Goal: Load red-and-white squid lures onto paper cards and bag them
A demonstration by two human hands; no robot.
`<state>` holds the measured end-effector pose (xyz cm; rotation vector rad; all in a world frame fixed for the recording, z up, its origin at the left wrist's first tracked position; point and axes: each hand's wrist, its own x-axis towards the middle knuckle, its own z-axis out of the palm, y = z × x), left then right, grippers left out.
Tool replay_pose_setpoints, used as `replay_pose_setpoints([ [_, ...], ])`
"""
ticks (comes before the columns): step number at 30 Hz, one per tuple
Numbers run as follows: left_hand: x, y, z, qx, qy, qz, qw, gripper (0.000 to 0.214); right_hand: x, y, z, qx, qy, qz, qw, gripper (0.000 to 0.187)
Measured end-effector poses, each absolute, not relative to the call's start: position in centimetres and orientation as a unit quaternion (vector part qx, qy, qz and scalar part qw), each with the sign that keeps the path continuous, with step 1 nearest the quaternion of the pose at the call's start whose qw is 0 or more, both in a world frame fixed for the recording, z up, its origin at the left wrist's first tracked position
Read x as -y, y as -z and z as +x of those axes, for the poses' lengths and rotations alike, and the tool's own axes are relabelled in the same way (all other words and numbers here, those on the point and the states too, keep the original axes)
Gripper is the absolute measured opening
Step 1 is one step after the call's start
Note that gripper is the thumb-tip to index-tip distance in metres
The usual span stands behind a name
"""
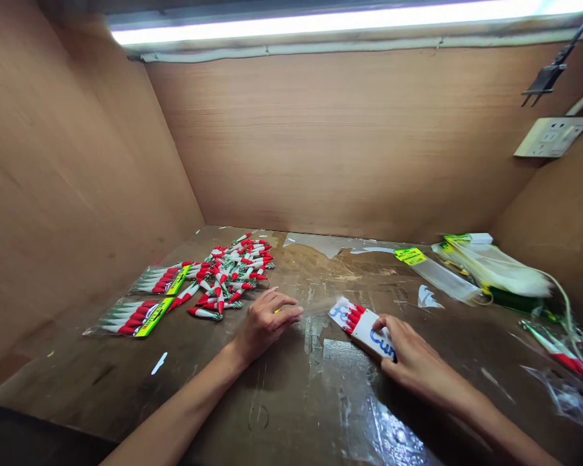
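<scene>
My right hand is closed around a white holder with blue handwriting. Several red tips of spindle-shaped pieces show in a row near its left end. To the left, my left hand has its thumb and fingers pinched together. A faint clear plastic bag stretches from those fingers toward the holder, and a bit of yellow shows under the palm. Behind my left hand lies a loose pile of red-and-white spindle-shaped pieces with green ends, resembling fishing lures.
Two filled packs with yellow labels lie at the left. Empty clear bags with yellow labels and a heap of plastic bags sit back right. More lure-like pieces lie far right. A plug hangs above a wall socket.
</scene>
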<state>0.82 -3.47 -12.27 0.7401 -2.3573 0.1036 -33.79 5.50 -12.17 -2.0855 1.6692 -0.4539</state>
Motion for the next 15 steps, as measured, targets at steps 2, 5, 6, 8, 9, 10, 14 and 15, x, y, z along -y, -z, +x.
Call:
replay_pose_setpoints([
  [2,3.7,12.8,0.7,0.912,-0.024,0.272,0.306,0.017,-5.1,12.1,-34.7,-0.597,0.164,-0.753,0.222,0.050],
  [5,3.7,13.3,0.6,0.931,-0.012,0.256,0.261,0.018,-4.7,12.1,-35.6,-0.588,0.178,-0.748,0.252,0.060],
  [6,3.7,13.5,0.5,0.936,-0.011,0.250,0.247,0.020,-4.6,12.0,-35.9,-0.584,0.182,-0.744,0.269,0.063],
  [8,3.7,13.6,0.4,0.943,-0.015,0.240,0.231,0.022,-4.5,11.7,-36.6,-0.571,0.186,-0.735,0.315,0.068],
  [9,3.6,13.7,0.4,0.944,-0.016,0.235,0.229,0.022,-4.4,11.6,-36.9,-0.564,0.187,-0.731,0.335,0.070],
  [10,3.6,13.7,0.3,0.945,-0.018,0.232,0.231,0.023,-4.4,11.4,-37.3,-0.559,0.189,-0.727,0.351,0.072],
  [14,3.8,14.0,0.3,0.944,-0.024,0.216,0.247,0.024,-4.4,10.9,-37.9,-0.551,0.194,-0.718,0.379,0.074],
  [15,3.8,14.1,0.3,0.944,-0.025,0.212,0.251,0.024,-4.4,10.9,-37.8,-0.549,0.193,-0.717,0.383,0.074],
])
